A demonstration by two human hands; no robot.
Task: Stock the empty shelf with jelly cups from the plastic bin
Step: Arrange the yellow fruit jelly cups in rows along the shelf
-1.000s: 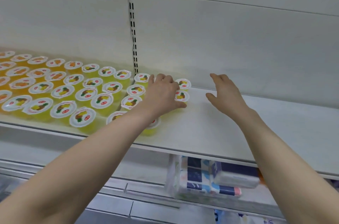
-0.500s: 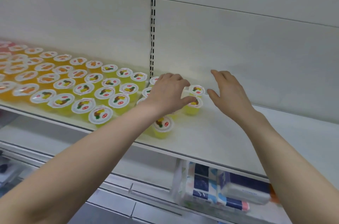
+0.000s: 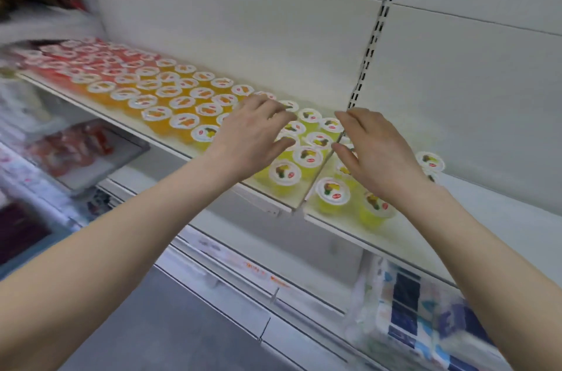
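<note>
Empty, with fingers loosely spread, the left hand (image 3: pixel 254 135) and right hand (image 3: pixel 375 154) flank the yellow jelly cups (image 3: pixel 310 155), which sit directly between them on the shelf (image 3: pixel 501 215), about equally near each palm.

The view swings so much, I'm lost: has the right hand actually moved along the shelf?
Yes. The right hand has moved left: earlier it was well right of the slotted upright; now its fingertips reach the line of it.
</note>
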